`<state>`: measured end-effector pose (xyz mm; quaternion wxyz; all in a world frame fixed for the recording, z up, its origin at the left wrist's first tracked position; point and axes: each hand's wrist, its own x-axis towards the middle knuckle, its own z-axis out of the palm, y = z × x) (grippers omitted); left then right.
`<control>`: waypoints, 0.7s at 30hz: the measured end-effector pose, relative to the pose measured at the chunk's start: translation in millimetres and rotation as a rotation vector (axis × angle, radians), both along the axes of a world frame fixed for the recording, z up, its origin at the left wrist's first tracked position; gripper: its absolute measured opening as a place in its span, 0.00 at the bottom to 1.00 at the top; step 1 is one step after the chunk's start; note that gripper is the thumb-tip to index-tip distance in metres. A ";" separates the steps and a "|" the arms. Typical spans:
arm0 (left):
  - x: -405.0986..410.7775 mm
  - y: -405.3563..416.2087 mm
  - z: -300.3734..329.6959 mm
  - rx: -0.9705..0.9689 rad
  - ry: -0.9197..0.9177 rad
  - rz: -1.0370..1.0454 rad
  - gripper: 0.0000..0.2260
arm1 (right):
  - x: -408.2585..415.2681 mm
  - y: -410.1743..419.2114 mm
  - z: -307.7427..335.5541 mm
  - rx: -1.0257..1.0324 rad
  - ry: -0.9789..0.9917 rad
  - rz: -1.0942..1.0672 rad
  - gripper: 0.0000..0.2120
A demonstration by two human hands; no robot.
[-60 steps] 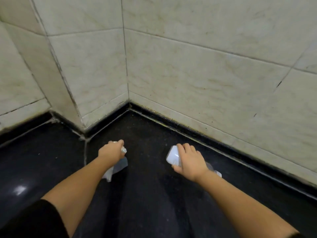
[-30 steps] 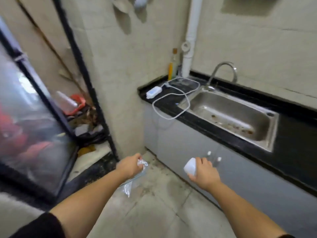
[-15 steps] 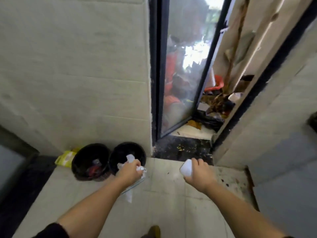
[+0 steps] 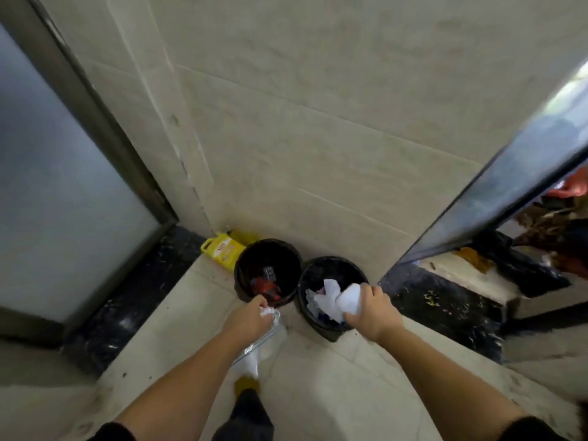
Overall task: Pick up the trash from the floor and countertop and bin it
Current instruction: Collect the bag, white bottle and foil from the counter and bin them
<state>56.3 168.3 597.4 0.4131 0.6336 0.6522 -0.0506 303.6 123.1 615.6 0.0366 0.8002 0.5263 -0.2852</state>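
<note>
Two round black bins stand side by side against the tiled wall. The left bin (image 4: 248,259) holds red and dark scraps. The right bin (image 4: 346,265) holds crumpled white paper (image 4: 324,297). My left hand (image 4: 249,318) is closed on a clear plastic bag (image 4: 254,345) that hangs down below it, just in front of the left bin. My right hand (image 4: 370,308) grips a white plastic bottle (image 4: 350,298) over the near rim of the right bin.
A yellow packet (image 4: 222,248) lies behind the left bin. A frosted glass door (image 4: 54,186) is at the left, and an open glass door (image 4: 509,173) at the right leads to a cluttered area. My foot (image 4: 246,385) is on the pale floor tiles.
The view swung from the black countertop past the sink to the bins. Both hands, still holding the bag and the bottle, have come close to the bins; the right hand now hovers over the right one.
</note>
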 end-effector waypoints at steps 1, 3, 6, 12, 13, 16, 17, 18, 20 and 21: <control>-13.6 19.4 -5.0 0.004 -0.003 0.013 0.07 | -16.8 23.2 -6.8 -0.005 0.019 -0.003 0.36; -37.6 55.0 -15.8 0.004 -0.013 0.051 0.12 | -49.7 68.4 -20.1 -0.003 0.067 -0.012 0.38; -63.1 100.5 -41.1 -0.022 -0.048 0.132 0.09 | -95.4 130.5 -38.6 0.062 0.169 -0.028 0.38; -80.8 167.5 -116.3 -0.024 -0.090 0.237 0.11 | -135.9 228.0 -113.8 0.181 0.265 -0.146 0.33; -80.8 176.3 -133.3 -0.023 -0.093 0.234 0.12 | -136.4 240.3 -133.1 0.173 0.291 -0.175 0.32; -79.9 196.6 -184.2 -0.032 -0.118 0.239 0.14 | -135.3 263.5 -198.9 0.166 0.404 -0.211 0.32; -80.4 202.8 -201.4 -0.032 -0.133 0.247 0.14 | -134.9 268.6 -224.2 0.160 0.390 -0.165 0.33; -80.6 209.4 -219.6 -0.024 -0.147 0.256 0.14 | -134.7 274.1 -251.7 0.142 0.360 -0.108 0.35; -79.2 220.8 -260.0 -0.004 -0.161 0.269 0.13 | -135.6 285.7 -310.2 0.090 0.309 -0.051 0.36; -79.7 224.7 -274.9 0.007 -0.164 0.272 0.13 | -136.9 290.4 -332.7 0.080 0.293 -0.043 0.36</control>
